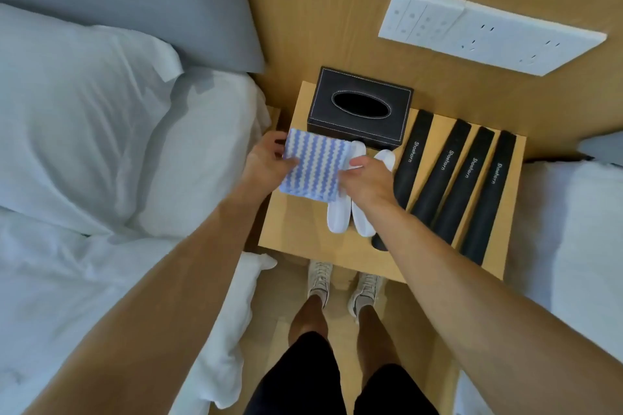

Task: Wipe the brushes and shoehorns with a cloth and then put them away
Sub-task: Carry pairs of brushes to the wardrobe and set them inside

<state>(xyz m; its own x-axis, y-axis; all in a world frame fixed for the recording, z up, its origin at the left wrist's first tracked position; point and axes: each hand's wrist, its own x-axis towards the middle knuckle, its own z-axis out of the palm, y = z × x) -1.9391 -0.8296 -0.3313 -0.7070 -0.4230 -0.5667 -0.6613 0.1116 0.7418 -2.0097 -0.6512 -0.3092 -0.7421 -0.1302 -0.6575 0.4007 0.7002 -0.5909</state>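
Note:
A blue and white wavy-striped cloth (pixel 312 165) is stretched flat above the left part of the wooden nightstand (pixel 296 229). My left hand (pixel 266 162) pinches its left edge and my right hand (pixel 367 180) pinches its right edge. Under the cloth and my right hand lie two white oblong brushes (pixel 338 217) side by side, partly covered. To the right, several black sleeves marked "Shoehorn" (pixel 441 175) lie in a slanted row. Another black piece (pixel 379 242) peeks out beneath my right forearm.
A black tissue box (pixel 360 108) stands at the back of the nightstand. A white socket panel (pixel 488 30) is on the wooden wall behind. Beds with white bedding (pixel 84 145) flank the nightstand on both sides. My feet in pale sneakers (pixel 344 283) stand before it.

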